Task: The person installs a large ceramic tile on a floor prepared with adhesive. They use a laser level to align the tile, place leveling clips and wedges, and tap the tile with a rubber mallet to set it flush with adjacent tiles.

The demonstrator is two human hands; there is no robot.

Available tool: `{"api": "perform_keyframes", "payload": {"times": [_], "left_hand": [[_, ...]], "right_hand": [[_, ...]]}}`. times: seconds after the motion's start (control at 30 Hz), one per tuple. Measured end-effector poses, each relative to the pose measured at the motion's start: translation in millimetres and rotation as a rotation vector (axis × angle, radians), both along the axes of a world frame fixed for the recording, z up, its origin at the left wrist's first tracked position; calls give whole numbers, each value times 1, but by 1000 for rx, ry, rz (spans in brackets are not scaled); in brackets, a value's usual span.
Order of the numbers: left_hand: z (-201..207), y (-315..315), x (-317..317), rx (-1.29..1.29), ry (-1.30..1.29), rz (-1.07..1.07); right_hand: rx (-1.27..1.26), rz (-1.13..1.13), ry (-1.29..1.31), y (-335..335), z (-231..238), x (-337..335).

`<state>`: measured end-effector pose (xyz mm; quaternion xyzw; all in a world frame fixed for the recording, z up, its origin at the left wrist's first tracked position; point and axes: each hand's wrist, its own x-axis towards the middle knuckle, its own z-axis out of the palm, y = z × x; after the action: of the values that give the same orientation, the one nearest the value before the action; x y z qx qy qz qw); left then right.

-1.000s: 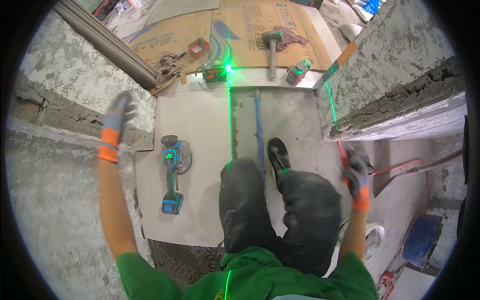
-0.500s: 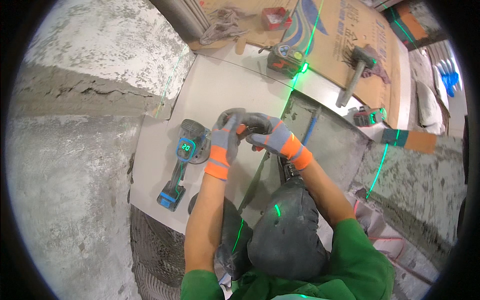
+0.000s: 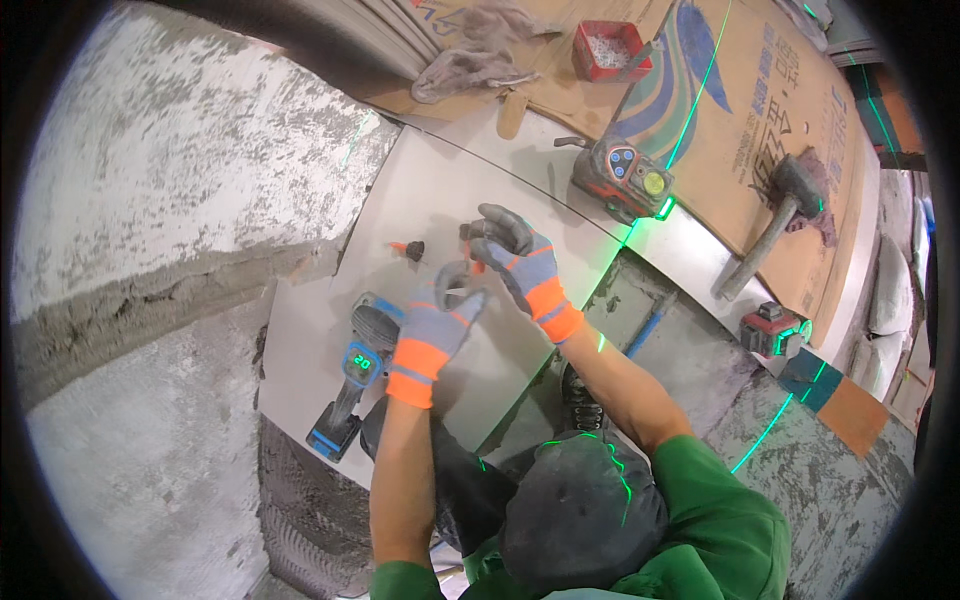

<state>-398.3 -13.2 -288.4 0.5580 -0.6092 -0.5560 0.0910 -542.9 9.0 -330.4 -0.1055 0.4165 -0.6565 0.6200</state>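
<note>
Over the pale tile (image 3: 430, 185), in the head view, the right hand (image 3: 523, 262) seems to pinch a small orange piece (image 3: 477, 264); whether the left hand (image 3: 438, 324), curled beside it, grips anything I cannot tell. The power tool (image 3: 361, 366) lies flat, presumably freeing both hands.

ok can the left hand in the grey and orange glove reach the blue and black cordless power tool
Probably yes: the left hand is close beside the power tool on the pale tile, and nothing visible blocks the way.
</note>
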Motion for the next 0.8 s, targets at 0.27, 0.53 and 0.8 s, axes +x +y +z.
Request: {"api": "perform_keyframes", "payload": {"times": [0.27, 0.53, 0.8], "left_hand": [[-3, -32, -14, 336, 241, 478], [13, -80, -7, 139, 72, 519], [-4, -121, -9, 146, 16, 577]], "right_hand": [[-54, 315, 493, -24, -6, -15], [-67, 331, 692, -69, -16, -37], [-21, -35, 1071, -206, -73, -56]]}}
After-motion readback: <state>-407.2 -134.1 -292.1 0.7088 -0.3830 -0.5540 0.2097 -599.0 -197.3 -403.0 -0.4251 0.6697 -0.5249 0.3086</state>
